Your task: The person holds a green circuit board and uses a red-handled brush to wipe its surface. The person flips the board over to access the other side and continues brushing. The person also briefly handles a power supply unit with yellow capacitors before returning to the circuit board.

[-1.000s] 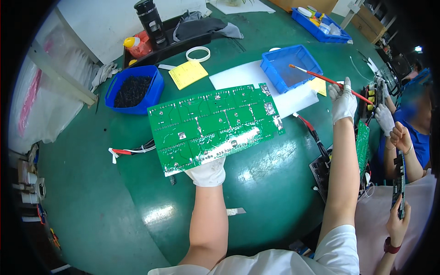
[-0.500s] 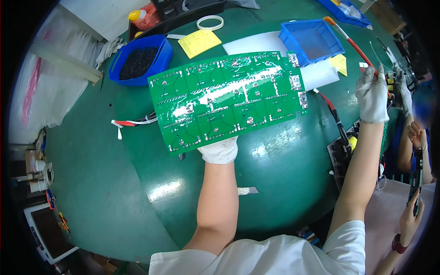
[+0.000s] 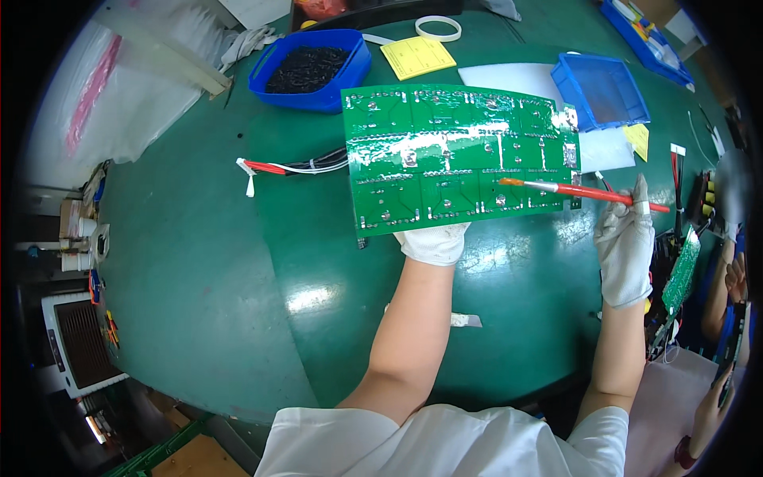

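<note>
A large green circuit board [image 3: 461,163] is held up over the bench, its glossy soldered side facing me. My left hand [image 3: 434,242], in a white glove, supports it from beneath and behind; most of the fingers are hidden by the board. In my gloved right hand [image 3: 625,246] a paintbrush [image 3: 584,191] with a red handle is pinched between the fingers. Its orange-brown bristles lie in front of the board's lower right part; whether they touch it I cannot tell. Red, white and black wires [image 3: 294,168] extend left from behind the board.
A blue bin of small black parts [image 3: 363,70] stands at the back left, beside a yellow paper [image 3: 418,57] and a tape roll [image 3: 438,29]. Behind the board are a blue tray [image 3: 600,91] and white foam [image 3: 608,153]. A blade [image 3: 466,320] lies near me. Another person's hand [image 3: 735,282] shows at right.
My right hand has brought the paintbrush in from the right, turning it from upright to pointing left across the board. The view has shifted, so board and bench items sit differently in the picture.
</note>
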Demonstrator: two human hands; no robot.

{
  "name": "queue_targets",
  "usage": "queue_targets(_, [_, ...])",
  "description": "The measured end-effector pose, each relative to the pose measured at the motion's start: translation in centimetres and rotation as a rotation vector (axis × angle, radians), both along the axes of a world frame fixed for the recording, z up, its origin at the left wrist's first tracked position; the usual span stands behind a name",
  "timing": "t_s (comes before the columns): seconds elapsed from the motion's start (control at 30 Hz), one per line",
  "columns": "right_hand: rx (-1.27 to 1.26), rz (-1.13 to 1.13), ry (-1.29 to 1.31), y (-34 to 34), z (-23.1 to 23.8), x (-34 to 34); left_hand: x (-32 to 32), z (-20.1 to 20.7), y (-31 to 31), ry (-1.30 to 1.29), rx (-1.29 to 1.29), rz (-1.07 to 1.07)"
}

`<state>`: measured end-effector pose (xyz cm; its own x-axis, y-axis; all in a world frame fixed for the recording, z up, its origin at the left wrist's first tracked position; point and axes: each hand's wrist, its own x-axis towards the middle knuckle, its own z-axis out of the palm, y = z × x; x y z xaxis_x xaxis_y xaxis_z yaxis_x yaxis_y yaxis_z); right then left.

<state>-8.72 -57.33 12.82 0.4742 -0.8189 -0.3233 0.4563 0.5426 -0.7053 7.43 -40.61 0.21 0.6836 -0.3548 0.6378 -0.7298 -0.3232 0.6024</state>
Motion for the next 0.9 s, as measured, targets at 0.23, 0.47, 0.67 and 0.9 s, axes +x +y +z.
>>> queue_targets(0.23, [-0.093, 0.074, 0.071, 2.6, 0.8, 1.0, -0.1, 0.0, -0.2, 0.507, -0.464, -0.386])
queue_targets(0.47, [-0.267, 0.104, 0.090, 2.5, -0.2, -0.1, -0.2, -0.1, -0.2, 0.785, -0.748, -0.559])
queue_targets(0.67, [-0.409, 0.172, 0.032, 3.4, 0.1, -0.2, 0.2, 0.2, -0.1, 0.878, -0.838, -0.605])
queue_targets(0.9, [-0.476, 0.196, 0.038, 4.0, 0.3, -0.1, -0.2, 0.5, -0.5, 1.140, -1.176, -0.783])
